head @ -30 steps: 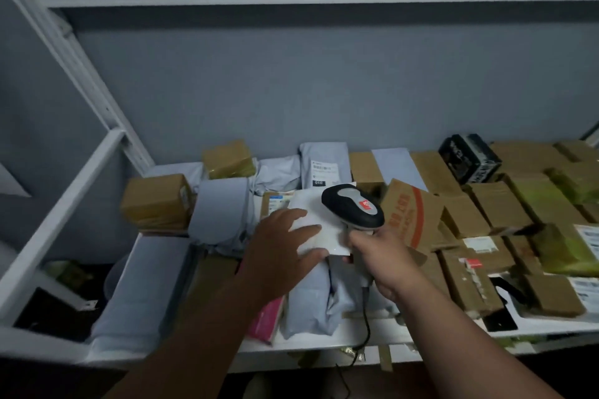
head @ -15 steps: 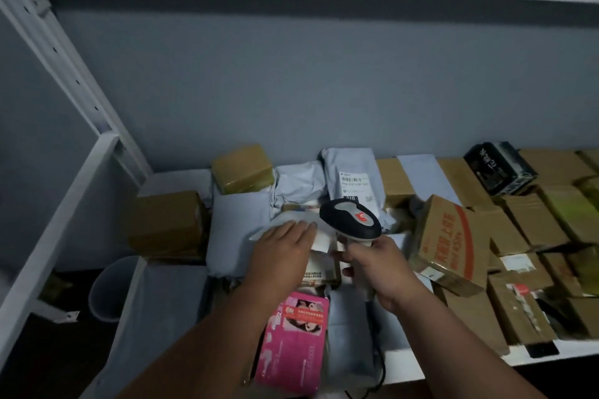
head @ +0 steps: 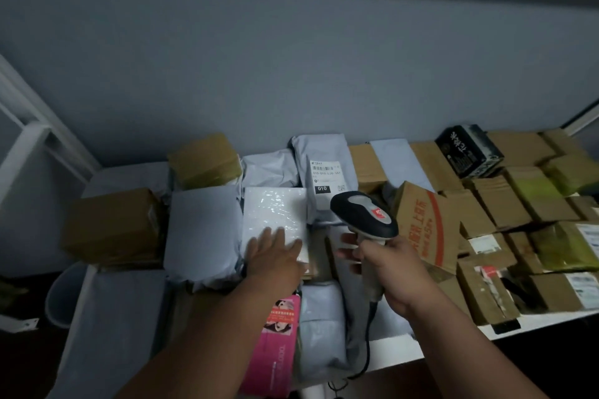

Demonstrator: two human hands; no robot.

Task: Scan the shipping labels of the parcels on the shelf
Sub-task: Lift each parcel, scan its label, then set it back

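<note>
My left hand (head: 275, 254) lies flat, fingers straight, on the near edge of a white bubble mailer (head: 275, 214) that rests on other parcels. My right hand (head: 389, 269) grips the handle of a black-and-grey barcode scanner (head: 363, 214), its head pointing away toward the back of the shelf. Just beyond the scanner lies a grey poly bag with a white shipping label (head: 325, 176) marked 010. No label shows on the bubble mailer's upper face.
The white shelf (head: 398, 350) is crowded with brown cartons, grey poly bags (head: 201, 230), a tilted carton with red print (head: 424, 223), a black box (head: 468, 149) at the back right and a pink box (head: 275, 350) at the front edge. A white upright (head: 39, 129) stands left.
The white mailer has been laid flat further left and back, my left hand pressing on it. The scanner has swung right of it. The view has shifted and tilted.
</note>
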